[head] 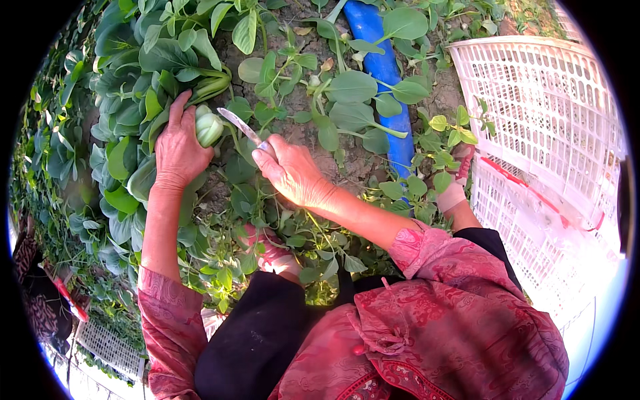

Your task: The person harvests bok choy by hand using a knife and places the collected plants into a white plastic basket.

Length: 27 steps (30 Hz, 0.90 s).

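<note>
My left hand [181, 145] is on a leafy green vegetable plant, a bok choy with a pale, thick base [208, 126] that sticks out beside the thumb and fingers. Several more bok choy with dark green leaves [120, 110] crowd around and left of that hand. My right hand [287, 167] grips a knife with a short, curved, stained blade [239, 123]. The blade points up and left, its tip a little to the right of the pale base and apart from it. The knife's handle is mostly hidden in the fist.
A blue flat hose [382, 75] runs over the soil among loose leaves and weeds. White plastic crates [537, 90] stand at the right, with clear plastic and a red strip. At the lower left are another white crate [110, 348] and part of a person in dark patterned clothing [42, 305].
</note>
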Available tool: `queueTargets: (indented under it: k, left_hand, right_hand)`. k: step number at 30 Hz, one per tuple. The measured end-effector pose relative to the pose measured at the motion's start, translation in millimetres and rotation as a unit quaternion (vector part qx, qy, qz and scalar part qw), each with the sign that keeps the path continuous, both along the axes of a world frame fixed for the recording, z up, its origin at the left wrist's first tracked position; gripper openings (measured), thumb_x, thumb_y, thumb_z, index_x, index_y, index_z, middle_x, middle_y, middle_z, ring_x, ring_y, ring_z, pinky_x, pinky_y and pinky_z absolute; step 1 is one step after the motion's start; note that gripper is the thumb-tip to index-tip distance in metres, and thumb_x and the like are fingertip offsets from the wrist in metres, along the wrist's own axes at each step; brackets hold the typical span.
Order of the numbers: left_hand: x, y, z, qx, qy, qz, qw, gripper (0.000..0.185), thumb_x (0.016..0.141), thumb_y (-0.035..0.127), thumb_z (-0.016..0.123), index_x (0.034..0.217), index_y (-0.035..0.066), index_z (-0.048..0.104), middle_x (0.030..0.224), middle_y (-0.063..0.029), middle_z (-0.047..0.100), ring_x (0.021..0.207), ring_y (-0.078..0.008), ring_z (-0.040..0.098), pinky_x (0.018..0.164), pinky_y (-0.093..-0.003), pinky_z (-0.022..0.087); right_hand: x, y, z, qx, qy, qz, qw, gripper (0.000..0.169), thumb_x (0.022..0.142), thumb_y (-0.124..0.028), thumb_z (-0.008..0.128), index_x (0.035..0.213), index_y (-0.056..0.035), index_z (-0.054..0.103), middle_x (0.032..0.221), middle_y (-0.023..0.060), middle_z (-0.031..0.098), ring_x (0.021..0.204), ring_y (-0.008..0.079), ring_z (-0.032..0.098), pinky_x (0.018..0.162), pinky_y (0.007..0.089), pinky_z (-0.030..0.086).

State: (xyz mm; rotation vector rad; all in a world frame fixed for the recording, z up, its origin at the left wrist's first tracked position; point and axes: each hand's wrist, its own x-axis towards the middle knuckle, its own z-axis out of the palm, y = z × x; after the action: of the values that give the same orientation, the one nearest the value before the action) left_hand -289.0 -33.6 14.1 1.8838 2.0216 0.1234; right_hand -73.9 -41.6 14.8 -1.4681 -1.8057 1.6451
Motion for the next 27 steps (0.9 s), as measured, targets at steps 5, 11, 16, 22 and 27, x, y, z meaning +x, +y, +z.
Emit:
queueTargets:
  k: [5, 11, 16, 22, 27]
  left_hand:
    - [-5, 1, -1, -0.003, 0.001, -0.008, 1.000, 0.059, 0.057, 0.006, 0.063, 0.114, -0.002, 0.051, 0.138, -0.0048, 0.036, 0.102, -0.0307, 0.057, 0.083, -0.0392, 0.049]
    - [-7, -1, -4, -0.001, -0.013, -0.003, 1.000, 0.058, 0.057, 0.006, 0.063, 0.113, -0.002, 0.051, 0.138, -0.0045, 0.037, 0.101, -0.0302, 0.057, 0.081, -0.0391, 0.050]
    - [-7, 0, -4, -0.001, -0.015, -0.006, 1.000, 0.057, 0.058, 0.005, 0.064, 0.113, -0.002, 0.051, 0.137, -0.0044, 0.038, 0.100, -0.0298, 0.057, 0.080, -0.0391, 0.050]
    - [-10, 0, -6, 0.005, -0.018, -0.005, 1.000, 0.057, 0.057, 0.007, 0.067, 0.111, -0.001, 0.051, 0.137, -0.0043, 0.038, 0.096, -0.0303, 0.059, 0.077, -0.0396, 0.050]
    - [-8, 0, -7, 0.013, -0.018, -0.010, 1.000, 0.058, 0.057, 0.007, 0.065, 0.113, -0.001, 0.051, 0.136, -0.0050, 0.039, 0.099, -0.0300, 0.058, 0.078, -0.0392, 0.050]
  right_hand:
    - [-48, 30, -47, 0.015, 0.031, -0.092, 0.995, 0.035, 0.089, -0.029, 0.049, 0.084, 0.0053, 0.051, 0.075, 0.0267, 0.060, 0.075, 0.0458, 0.057, 0.070, 0.0512, 0.045]
    - [-66, 49, -72, -0.007, -0.039, -0.119, 0.992, 0.034, 0.089, -0.027, 0.048, 0.080, 0.0049, 0.057, 0.079, 0.0263, 0.061, 0.080, 0.0452, 0.057, 0.074, 0.0518, 0.045]
    - [-70, 50, -82, -0.019, -0.074, -0.091, 0.993, 0.035, 0.089, -0.027, 0.048, 0.083, 0.0056, 0.059, 0.080, 0.0271, 0.061, 0.081, 0.0450, 0.058, 0.075, 0.0511, 0.046]
    - [-78, 72, -64, -0.175, -0.079, -0.063, 0.979, 0.042, 0.092, -0.029, 0.044, 0.087, 0.0107, 0.058, 0.072, 0.0262, 0.061, 0.050, 0.0358, 0.061, 0.055, 0.0433, 0.052]
    - [-70, 62, -67, -0.218, -0.070, -0.069, 0.971, 0.042, 0.092, -0.030, 0.044, 0.082, 0.0094, 0.055, 0.065, 0.0206, 0.059, 0.042, 0.0295, 0.055, 0.044, 0.0378, 0.049]
